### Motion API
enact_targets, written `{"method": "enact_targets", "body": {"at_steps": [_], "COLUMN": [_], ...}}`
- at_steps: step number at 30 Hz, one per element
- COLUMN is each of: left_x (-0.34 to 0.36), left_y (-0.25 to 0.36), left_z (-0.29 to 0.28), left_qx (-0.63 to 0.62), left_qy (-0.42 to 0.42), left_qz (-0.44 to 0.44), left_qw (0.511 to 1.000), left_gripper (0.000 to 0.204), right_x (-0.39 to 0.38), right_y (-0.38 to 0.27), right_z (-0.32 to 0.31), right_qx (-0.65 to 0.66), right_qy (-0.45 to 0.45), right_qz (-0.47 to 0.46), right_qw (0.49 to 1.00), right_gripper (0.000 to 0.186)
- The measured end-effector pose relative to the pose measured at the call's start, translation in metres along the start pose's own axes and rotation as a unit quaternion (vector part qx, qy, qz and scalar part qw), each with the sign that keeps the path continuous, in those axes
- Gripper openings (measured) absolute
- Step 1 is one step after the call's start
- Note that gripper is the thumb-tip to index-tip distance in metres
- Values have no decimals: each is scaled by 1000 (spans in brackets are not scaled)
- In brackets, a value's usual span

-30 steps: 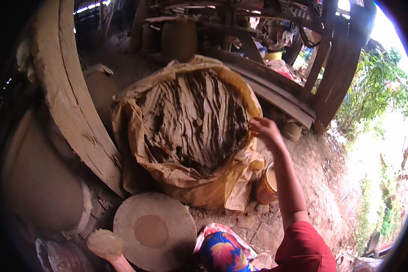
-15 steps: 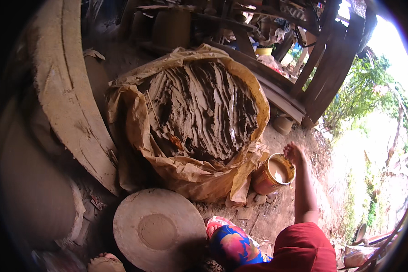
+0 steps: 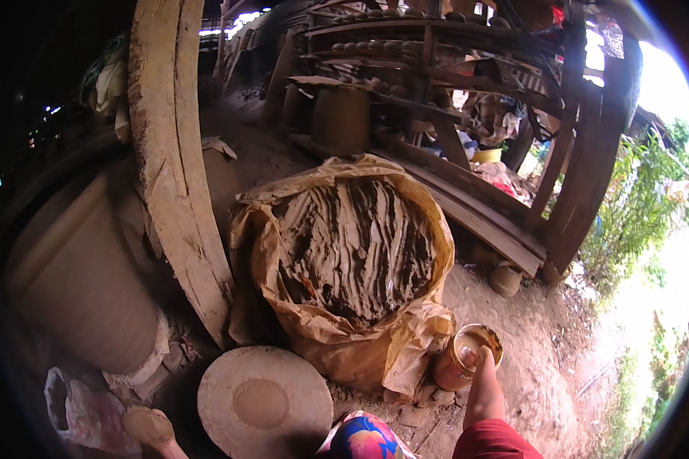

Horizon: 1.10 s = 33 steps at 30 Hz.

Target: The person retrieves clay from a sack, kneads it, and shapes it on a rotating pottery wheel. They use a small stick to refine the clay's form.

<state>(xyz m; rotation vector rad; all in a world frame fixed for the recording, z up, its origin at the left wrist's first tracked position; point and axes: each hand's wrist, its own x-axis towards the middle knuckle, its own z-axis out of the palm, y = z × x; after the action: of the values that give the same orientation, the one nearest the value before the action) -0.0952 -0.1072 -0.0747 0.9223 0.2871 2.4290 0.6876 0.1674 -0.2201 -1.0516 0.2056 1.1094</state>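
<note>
My right hand [image 3: 480, 358] reaches down into a small bucket [image 3: 453, 376] of murky, clay-coloured water. Its fingers are hidden in the water and behind the rim. At the lower left, my left hand [image 3: 165, 437] is closed on a tan, rounded piece [image 3: 144, 423], too unclear to name exactly. A round flat disc [image 3: 302, 402] with a shallow circle at its centre lies between my hands. Beyond it, a large heap of wet, ridged clay [image 3: 356, 245] sits inside a crumpled tan plastic sheet [image 3: 344, 356].
A thick wooden post [image 3: 172, 153] rises left of the clay. Large clay pots stand at the left [image 3: 92, 275] and back [image 3: 341, 118]. A small pot [image 3: 505, 280] sits near a low timber beam [image 3: 475, 218]. Shelves [image 3: 375, 55] hold several rounded pots. My patterned-cloth knee [image 3: 366, 440] is at the lower edge.
My right hand has gone from above the bucket's far rim down into it. The view has tilted up, so the scene sits lower and more shelves show.
</note>
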Motion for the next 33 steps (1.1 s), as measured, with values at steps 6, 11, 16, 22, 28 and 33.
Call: {"method": "enact_targets", "body": {"at_steps": [6, 11, 16, 22, 28, 33], "left_x": [-2, -5, -11, -17, -21, -21], "left_y": [-18, -21, -13, -13, -13, -10], "left_z": [-33, -29, -22, -17, -13, -9], "left_qx": [-98, -101, -148, -205, -175, -151], "left_qy": [43, 50, 180, 227, 193, 186], "left_qz": [-22, -14, 1, -22, -36, -43], "left_qw": [994, 994, 972, 952, 965, 970], "left_gripper": [38, 41, 36, 31, 31, 31], "right_x": [-2, -24, -105, -167, -182, -185], "right_y": [9, -56, -112, -67, 37, 65], "right_z": [-6, 9, 120, 390, 555, 576], "right_qx": [63, 285, 154, -8, -106, -293], "right_qy": [101, 6, -242, -470, -510, -460], "right_qz": [-133, 158, 73, 162, -7, -205], "right_qw": [984, 945, 955, 868, 854, 813], "right_gripper": [10, 5, 11, 22, 11, 12]}}
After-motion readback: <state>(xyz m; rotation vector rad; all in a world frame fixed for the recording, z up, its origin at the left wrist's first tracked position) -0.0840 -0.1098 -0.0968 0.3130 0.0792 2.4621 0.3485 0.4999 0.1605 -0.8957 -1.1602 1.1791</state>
